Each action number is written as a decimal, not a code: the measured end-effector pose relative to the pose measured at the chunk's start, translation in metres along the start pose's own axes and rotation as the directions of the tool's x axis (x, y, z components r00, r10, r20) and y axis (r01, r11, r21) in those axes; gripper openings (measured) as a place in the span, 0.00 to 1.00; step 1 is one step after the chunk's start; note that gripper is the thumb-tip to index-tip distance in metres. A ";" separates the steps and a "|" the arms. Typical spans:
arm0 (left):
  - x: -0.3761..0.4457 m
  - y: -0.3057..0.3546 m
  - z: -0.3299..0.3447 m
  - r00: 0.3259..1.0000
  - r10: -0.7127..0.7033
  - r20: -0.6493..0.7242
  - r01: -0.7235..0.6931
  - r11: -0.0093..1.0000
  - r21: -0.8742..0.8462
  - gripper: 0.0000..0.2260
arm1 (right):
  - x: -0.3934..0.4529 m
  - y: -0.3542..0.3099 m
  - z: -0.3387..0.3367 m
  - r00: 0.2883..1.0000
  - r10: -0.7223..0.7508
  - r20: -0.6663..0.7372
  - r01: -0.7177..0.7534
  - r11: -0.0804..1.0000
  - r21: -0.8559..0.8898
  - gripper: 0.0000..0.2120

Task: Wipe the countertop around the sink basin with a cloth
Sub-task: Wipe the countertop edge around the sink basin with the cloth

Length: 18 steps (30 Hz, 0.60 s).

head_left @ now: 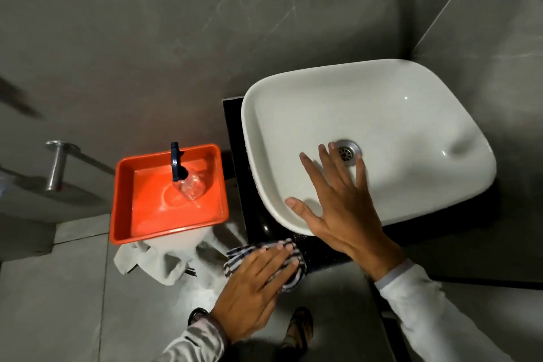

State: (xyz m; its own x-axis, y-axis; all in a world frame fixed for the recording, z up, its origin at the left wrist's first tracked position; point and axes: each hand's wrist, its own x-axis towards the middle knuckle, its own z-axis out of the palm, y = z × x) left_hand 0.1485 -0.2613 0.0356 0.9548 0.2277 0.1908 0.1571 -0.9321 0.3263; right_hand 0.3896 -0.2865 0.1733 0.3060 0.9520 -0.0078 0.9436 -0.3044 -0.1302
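Observation:
A white square sink basin (396, 114) sits on a black countertop (258, 223), with a metal drain (348, 152) in its bottom. My left hand (255, 282) lies flat on a blue and white striped cloth (239, 254), pressing it onto the countertop's front left corner, just below the basin's rim. My right hand (338, 206) hovers over the basin's front left part with fingers spread, holding nothing. Most of the cloth is hidden under my left hand.
An orange plastic tray (126, 185) stands left of the counter, holding a clear spray bottle (188, 182) with a dark blue nozzle. Below it lies a white rag (152, 258). A metal rail (55, 167) juts from the grey wall. My sandalled foot (298, 329) shows on the grey floor.

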 end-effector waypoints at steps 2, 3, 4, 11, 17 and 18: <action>-0.005 -0.007 -0.006 0.986 0.156 0.063 -0.159 0.987 0.036 0.33 | 0.000 -0.002 0.001 1.000 0.008 0.002 -0.008 1.000 -0.002 0.44; -0.004 -0.015 -0.009 0.972 0.216 0.091 -0.221 0.973 0.058 0.32 | 0.000 -0.003 0.001 1.000 0.016 -0.002 -0.016 1.000 0.001 0.44; 0.001 -0.024 -0.010 0.965 0.243 0.100 -0.251 0.965 0.073 0.31 | 0.000 -0.002 0.002 1.000 0.022 -0.005 -0.022 1.000 0.007 0.45; 0.037 -0.026 -0.011 0.987 -0.147 -0.058 0.148 0.989 0.000 0.27 | -0.001 -0.001 0.004 0.998 0.051 -0.037 -0.049 0.997 0.053 0.46; 0.021 -0.003 -0.016 0.999 0.002 0.052 -0.004 0.999 0.034 0.32 | -0.002 -0.002 0.005 0.994 0.072 -0.086 -0.063 0.993 0.104 0.46; 0.021 -0.007 -0.019 0.997 0.036 0.061 -0.038 0.999 0.021 0.30 | -0.002 -0.002 0.005 0.992 0.081 -0.099 -0.068 0.990 0.126 0.46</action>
State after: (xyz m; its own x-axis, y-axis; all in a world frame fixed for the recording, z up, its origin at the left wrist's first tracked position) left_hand 0.1622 -0.2449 0.0554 0.9735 0.1763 0.1457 0.1264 -0.9457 0.2996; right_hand 0.3861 -0.2879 0.1683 0.3924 0.9163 0.0801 0.8970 -0.3619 -0.2537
